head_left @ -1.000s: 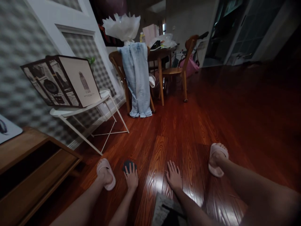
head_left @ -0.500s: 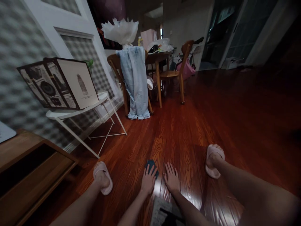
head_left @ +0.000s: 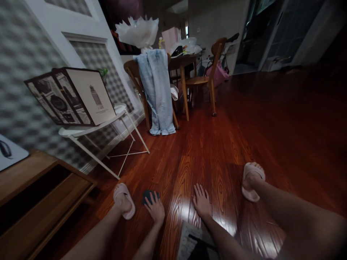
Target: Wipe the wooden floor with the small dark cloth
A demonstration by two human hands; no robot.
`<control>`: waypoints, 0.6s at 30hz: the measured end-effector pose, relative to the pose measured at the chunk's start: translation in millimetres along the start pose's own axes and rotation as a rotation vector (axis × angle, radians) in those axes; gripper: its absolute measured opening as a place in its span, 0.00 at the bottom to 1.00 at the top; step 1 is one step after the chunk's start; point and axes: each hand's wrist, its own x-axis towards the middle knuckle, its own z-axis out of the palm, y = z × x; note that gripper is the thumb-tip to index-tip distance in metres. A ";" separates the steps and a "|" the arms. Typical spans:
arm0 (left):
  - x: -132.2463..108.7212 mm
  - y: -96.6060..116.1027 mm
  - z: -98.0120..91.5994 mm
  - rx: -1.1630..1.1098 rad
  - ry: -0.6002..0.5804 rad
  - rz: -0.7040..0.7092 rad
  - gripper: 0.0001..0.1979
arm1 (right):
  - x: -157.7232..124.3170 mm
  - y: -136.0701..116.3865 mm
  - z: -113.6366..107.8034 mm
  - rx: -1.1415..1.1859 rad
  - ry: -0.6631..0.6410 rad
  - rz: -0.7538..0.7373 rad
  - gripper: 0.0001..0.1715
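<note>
A small dark teal cloth (head_left: 147, 195) lies on the reddish wooden floor (head_left: 184, 169). My left hand (head_left: 156, 210) rests over its near part, fingers spread and palm down, close to the slippered left foot. Most of the cloth under the fingers is hidden. To the right, my right hand (head_left: 202, 202) is flat against the bare boards with its fingers stretched out, holding nothing. Between my forearms, at the bottom edge, sits a grey printed item with a dark shape (head_left: 193, 242); its kind is not clear.
Pink slippers (head_left: 129, 213) are on both feet, set wide apart. At left stand a wooden cabinet (head_left: 67, 184) and a white side table (head_left: 81, 131) bearing a printed box (head_left: 92, 97). Light-blue jeans (head_left: 158, 94) hang over a chair near the dining table (head_left: 181, 65).
My left hand has slid left across the floor together with the cloth, away from my right hand. My right hand has barely moved. The view has shifted slightly.
</note>
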 end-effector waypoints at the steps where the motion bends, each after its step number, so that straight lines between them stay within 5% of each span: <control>1: -7.6 16.9 4.3 -0.007 -0.004 0.021 0.25 | -0.2 -0.6 -1.4 -0.003 -0.001 -0.002 0.36; 6: -44.5 95.4 22.4 -0.192 -0.085 0.326 0.29 | -1.2 -2.4 -5.1 -0.014 -0.010 0.005 0.35; 9: -47.6 113.7 24.6 -0.318 -0.161 0.561 0.29 | -1.1 -1.7 -3.1 -0.016 -0.007 0.004 0.35; 13: -14.5 92.3 16.4 -0.273 -0.173 0.609 0.27 | -0.6 -0.5 -1.9 -0.010 -0.006 0.005 0.35; 18: 33.7 10.6 -0.2 -0.128 -0.042 0.173 0.27 | -0.3 -0.9 -5.6 -0.002 -0.028 0.012 0.35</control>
